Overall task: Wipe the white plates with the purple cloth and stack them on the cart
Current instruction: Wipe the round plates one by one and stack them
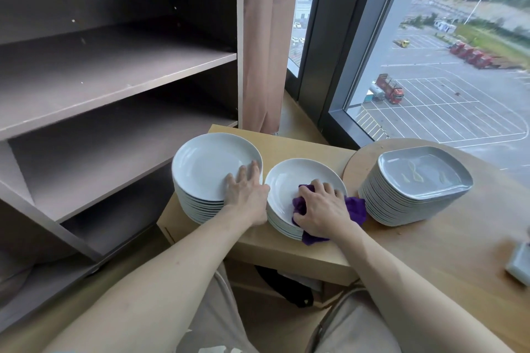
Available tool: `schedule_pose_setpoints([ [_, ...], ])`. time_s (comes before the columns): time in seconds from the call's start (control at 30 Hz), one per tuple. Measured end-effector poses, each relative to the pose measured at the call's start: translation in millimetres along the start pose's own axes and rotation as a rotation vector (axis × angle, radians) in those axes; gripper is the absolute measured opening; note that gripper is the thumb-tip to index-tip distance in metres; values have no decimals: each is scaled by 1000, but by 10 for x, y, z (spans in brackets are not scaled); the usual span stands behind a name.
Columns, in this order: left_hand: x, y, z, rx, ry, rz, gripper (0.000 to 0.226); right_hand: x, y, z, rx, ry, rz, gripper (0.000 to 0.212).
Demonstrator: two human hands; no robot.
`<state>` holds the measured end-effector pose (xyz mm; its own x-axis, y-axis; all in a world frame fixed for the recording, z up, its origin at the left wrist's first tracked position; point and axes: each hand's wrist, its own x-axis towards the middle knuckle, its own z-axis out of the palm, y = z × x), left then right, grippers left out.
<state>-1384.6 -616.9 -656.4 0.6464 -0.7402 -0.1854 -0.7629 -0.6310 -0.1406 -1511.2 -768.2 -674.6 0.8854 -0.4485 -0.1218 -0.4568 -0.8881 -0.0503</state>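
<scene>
Two white plate stacks at frame centre on wooden bench (286,146). Our left hand (246,193) lies flat, fingers straight, on taller left stack (206,169); our right hand (321,209) clutches purple cloth (357,208), pressing it on shorter right stack (289,180).

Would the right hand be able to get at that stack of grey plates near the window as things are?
Probably yes. The grey plates stand just to the right of the right hand, with nothing standing between them. The hand does grip the purple cloth, so it is not free.
</scene>
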Motion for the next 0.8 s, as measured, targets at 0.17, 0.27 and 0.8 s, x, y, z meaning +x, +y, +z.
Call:
schedule_pose_setpoints([
  [0.17, -17, -7, -23, -6, -5, 5, 50, 70, 176, 49, -89, 69, 101, 45],
  [0.27, -19, -12, -15, -19, -5, 11, 49, 168, 209, 84, -150, 106, 159, 42],
  [0.8, -5, -13, 12, -30, -22, 29, 64, 715, -325, 210, 28, 209, 191, 46],
])
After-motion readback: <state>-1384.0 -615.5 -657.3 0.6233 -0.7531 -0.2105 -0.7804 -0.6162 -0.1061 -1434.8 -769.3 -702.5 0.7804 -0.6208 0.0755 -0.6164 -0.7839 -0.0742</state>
